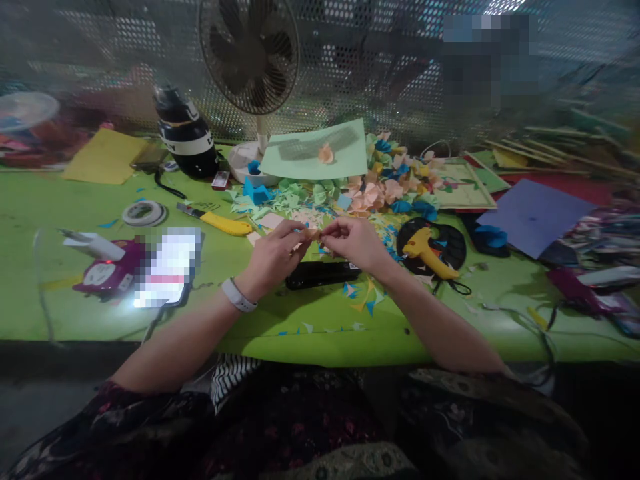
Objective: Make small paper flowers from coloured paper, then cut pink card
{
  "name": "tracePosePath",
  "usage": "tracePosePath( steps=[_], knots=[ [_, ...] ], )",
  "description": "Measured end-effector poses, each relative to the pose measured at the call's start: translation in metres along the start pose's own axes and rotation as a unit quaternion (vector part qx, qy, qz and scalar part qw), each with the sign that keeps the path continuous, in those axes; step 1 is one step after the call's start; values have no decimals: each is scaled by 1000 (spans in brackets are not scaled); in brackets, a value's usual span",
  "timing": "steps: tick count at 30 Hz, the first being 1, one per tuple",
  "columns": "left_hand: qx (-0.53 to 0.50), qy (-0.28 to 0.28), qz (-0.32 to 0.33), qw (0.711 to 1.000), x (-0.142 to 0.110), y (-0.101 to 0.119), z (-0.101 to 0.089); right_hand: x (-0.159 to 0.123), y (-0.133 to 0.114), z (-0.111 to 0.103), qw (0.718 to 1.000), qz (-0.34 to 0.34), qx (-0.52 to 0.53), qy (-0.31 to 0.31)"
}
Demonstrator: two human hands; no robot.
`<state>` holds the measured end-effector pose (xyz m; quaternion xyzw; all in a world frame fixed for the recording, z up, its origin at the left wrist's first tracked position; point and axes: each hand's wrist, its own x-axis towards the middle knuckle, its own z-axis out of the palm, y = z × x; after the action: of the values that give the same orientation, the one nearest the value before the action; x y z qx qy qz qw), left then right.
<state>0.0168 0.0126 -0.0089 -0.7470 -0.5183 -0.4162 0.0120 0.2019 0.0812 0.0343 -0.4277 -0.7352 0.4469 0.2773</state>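
Note:
Between the fingertips of both hands is a small piece of peach paper (313, 235), mostly covered by the fingers. My left hand (278, 255), with a pale band on its wrist, pinches one side of it. From the other side my right hand (354, 243) pinches it too. Just below the hands lies a black stapler (323, 274) on the green table (310, 343). Behind them spreads a litter of paper scraps (300, 197) and a heap of folded paper pieces (383, 183) in peach, blue and green.
A yellow glue gun (429, 253) rests on a black pad at the right. Leftward lie a yellow cutter knife (225, 223), a tape roll (144, 214) and a lit phone (169, 268). A fan (253, 57) and a black bottle (187, 137) stand behind.

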Motion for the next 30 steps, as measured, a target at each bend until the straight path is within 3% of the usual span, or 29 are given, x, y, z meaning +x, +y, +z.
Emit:
tracePosePath(
  steps=[6, 11, 16, 19, 30],
  knots=[
    [-21, 4, -19, 1000, 0, 1, 0, 0, -1, 0, 998, -25, -47, 12],
    [-140, 22, -93, 985, 2, 0, 1, -3, -2, -4, 986, -112, -118, 40],
    [-240, 29, -176, 954, 6, -4, -2, -3, 3, -8, 926, -291, -234, 63],
    [-285, 12, -211, 935, 6, -5, -3, -2, 9, -9, 899, -335, -275, 62],
    [-275, 15, -172, 946, 4, -2, -1, 3, 20, -2, 873, -383, -293, 78]
  ],
)
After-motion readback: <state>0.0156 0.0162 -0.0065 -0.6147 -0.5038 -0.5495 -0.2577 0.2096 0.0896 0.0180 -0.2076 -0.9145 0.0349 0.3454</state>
